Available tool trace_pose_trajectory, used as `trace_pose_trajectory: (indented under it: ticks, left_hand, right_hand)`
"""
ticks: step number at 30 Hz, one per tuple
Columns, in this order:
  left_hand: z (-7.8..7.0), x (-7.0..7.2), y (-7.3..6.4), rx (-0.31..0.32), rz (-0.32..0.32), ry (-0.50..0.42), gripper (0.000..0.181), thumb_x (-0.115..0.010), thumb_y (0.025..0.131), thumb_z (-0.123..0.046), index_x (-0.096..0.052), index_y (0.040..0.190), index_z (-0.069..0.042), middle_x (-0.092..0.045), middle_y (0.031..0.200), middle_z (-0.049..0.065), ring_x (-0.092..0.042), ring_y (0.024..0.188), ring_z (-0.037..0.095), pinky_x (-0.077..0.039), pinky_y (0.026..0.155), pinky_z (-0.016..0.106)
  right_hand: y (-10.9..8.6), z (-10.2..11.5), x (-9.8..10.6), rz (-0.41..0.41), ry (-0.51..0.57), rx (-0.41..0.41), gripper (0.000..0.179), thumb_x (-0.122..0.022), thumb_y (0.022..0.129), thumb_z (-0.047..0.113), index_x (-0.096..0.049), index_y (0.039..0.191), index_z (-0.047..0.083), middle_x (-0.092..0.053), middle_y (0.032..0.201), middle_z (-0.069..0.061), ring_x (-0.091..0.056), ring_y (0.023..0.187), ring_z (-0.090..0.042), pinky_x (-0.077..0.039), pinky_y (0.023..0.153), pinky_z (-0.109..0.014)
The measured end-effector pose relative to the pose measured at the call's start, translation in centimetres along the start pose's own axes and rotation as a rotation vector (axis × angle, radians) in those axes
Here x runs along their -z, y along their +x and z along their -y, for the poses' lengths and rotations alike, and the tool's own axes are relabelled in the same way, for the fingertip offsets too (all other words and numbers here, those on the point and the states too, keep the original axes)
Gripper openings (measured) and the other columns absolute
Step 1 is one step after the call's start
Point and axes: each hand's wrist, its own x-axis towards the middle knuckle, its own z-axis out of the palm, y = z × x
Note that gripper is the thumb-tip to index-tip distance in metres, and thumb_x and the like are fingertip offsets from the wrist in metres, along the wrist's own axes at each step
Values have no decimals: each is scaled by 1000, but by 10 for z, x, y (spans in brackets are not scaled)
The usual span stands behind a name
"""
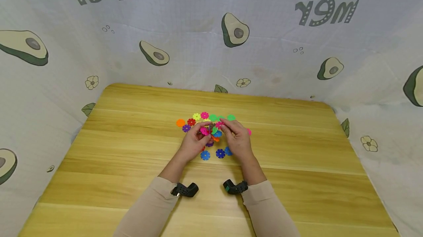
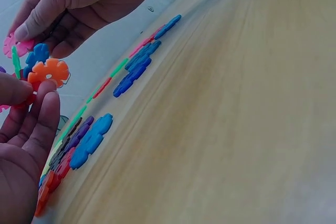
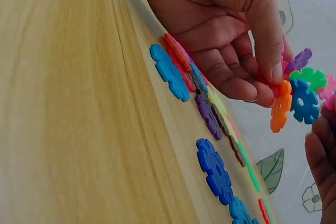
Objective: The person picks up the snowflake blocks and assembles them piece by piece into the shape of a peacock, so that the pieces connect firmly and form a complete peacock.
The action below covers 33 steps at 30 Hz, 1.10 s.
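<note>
In my left hand (image 1: 192, 143) is a cluster of joined notched plastic discs, pinched between thumb and fingers. An orange disc (image 2: 50, 72), a blue disc (image 3: 304, 102), a green disc (image 3: 310, 78) and a purple disc (image 3: 300, 59) stick out at different angles. A magenta disc (image 1: 204, 131) shows by the left fingers. My right hand (image 1: 240, 143) pinches a pink disc (image 2: 17, 45) between thumb and fingertips, right at the green disc's edge. Both hands are raised over the table, and the left fingers partly hide the cluster's middle.
Loose notched discs lie flat around and behind the hands, among them a light blue disc (image 1: 205, 155), a dark blue disc (image 1: 220, 153), an orange disc (image 1: 180, 123) and several green ones. The wooden table (image 1: 132, 148) backs onto a white avocado-print cloth (image 1: 198, 27).
</note>
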Motion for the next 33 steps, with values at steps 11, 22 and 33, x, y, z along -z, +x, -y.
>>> trace_pose_trajectory:
  ticks: [11,22,33]
  left_hand:
    - [1,-2,-2,18,-13,1,46,-61,98,4,-56,143,-5,-64,118,24,-74,92,31,-65,82,34]
    - [2,-1,-2,6,-13,56,45,-62,98,2,-57,141,-9,-65,112,21,-74,90,24,-64,79,30]
    - [-2,11,6,6,-116,-243,46,-51,99,11,-36,142,1,-52,120,16,-74,90,23,-64,85,28]
  right_hand:
    - [1,2,3,58,-115,-26,23,-67,98,11,-76,119,5,-75,102,-11,-65,89,-21,-55,76,-24]
    - [1,5,4,109,-109,1,23,-66,98,9,-76,119,5,-76,104,-11,-69,94,-25,-58,77,-28]
    - [-2,0,-7,205,-230,-207,25,-64,101,17,-70,123,6,-71,110,-13,-65,99,-27,-57,87,-41]
